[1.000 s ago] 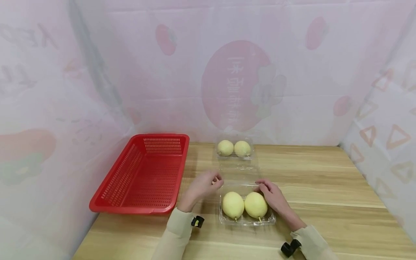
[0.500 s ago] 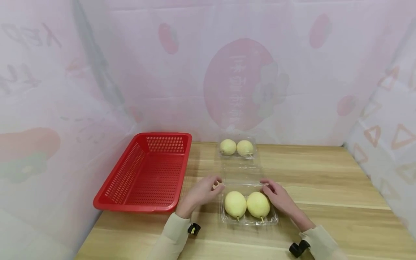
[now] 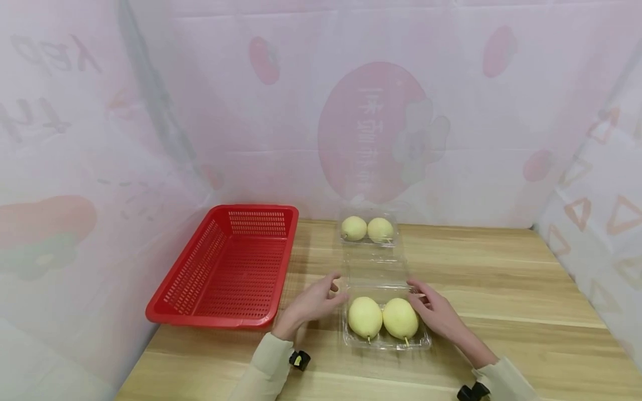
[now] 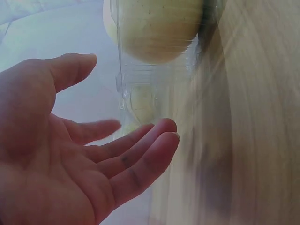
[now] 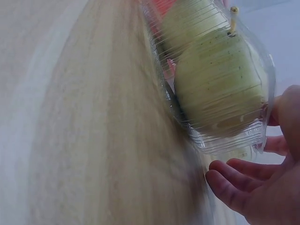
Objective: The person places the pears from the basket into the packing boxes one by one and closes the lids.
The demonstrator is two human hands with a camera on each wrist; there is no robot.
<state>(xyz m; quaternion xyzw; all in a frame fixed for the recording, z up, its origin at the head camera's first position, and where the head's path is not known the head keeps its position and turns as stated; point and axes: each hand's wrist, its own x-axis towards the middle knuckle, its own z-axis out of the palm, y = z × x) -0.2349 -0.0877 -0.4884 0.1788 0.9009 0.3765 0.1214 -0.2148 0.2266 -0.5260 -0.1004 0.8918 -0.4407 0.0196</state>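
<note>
Between my hands, a clear plastic clamshell (image 3: 377, 272) lies on the wooden table with its lid folded back, away from me. Two pale yellow pears (image 3: 365, 318) sit side by side in its base, stems towards me. My left hand (image 3: 311, 303) is at the left edge by the hinge, thumb and fingers spread apart; in the left wrist view the palm and fingers (image 4: 140, 166) hold nothing. My right hand (image 3: 437, 313) stands at the right side with relaxed fingers, its fingertips close to the hinge corner. The right wrist view has the fingers (image 5: 229, 187) beside the container's wall.
A red perforated plastic basket (image 3: 236, 278) stands on the left with nothing in it. At the back, near the printed cloth wall (image 3: 281, 167), another clear container (image 3: 368, 243) holds two more pears. The wooden table (image 3: 501, 278) extends to the right.
The head view has shifted slightly. My right hand has drawn a little outward from the clamshell's hinge corner, and my left hand has come slightly nearer to me. Pears and basket stay put.
</note>
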